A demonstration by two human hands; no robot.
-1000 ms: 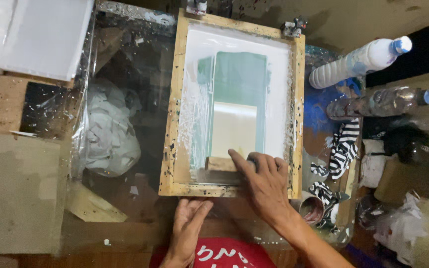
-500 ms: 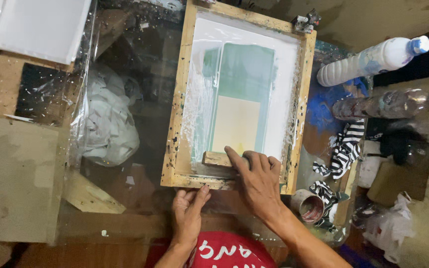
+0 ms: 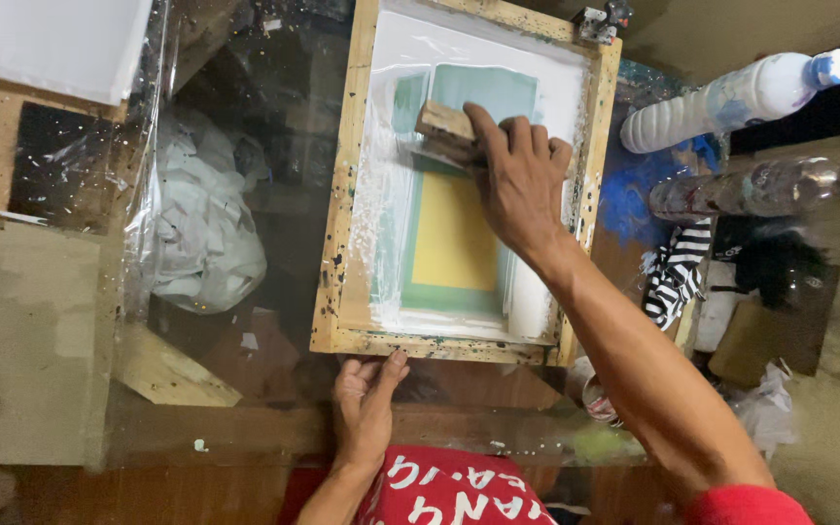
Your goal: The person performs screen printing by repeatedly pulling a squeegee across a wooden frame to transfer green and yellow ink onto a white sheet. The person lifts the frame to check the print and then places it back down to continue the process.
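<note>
Head view: the right hand grips a wooden squeegee, pressed on the mesh in the far half of the wooden screen frame. The left hand lies open, fingers flat on the glass bench, touching the frame's near edge. Two bottles lie to the right.

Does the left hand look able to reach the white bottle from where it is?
Probably not as things stand: the left hand rests at the wooden frame's near edge, the white bottle lies far right, beyond the right arm.
</note>
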